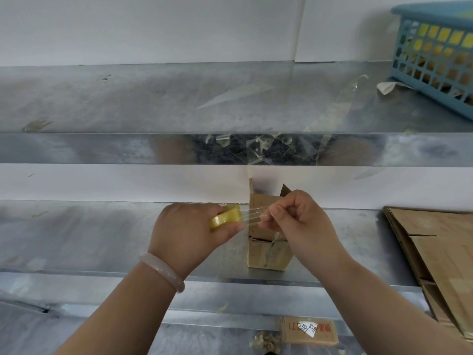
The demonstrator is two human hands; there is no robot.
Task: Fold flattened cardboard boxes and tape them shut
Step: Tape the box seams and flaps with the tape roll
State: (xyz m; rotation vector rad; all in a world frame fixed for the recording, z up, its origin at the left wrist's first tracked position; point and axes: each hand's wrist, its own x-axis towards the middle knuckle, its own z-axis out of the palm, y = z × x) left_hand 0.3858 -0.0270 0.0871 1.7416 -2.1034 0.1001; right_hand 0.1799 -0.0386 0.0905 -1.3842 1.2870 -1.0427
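Your left hand [189, 231] grips the yellow tape roll [225, 217], fingers curled round it, while your right hand [302, 221] pinches the free end. The clear strip [252, 215] is stretched between them, probably to draw out a length for sealing. The small cardboard box [266, 254] stands on the metal table [76, 239] just beyond your hands, top flaps raised and within easy reach. Flattened cardboard [440, 252] lies at the table's right. Above, a metal shelf [128, 103] carries tape scraps [256, 147] on its front edge and a blue basket [435, 55] at far right. A white wall [128, 26] backs both.
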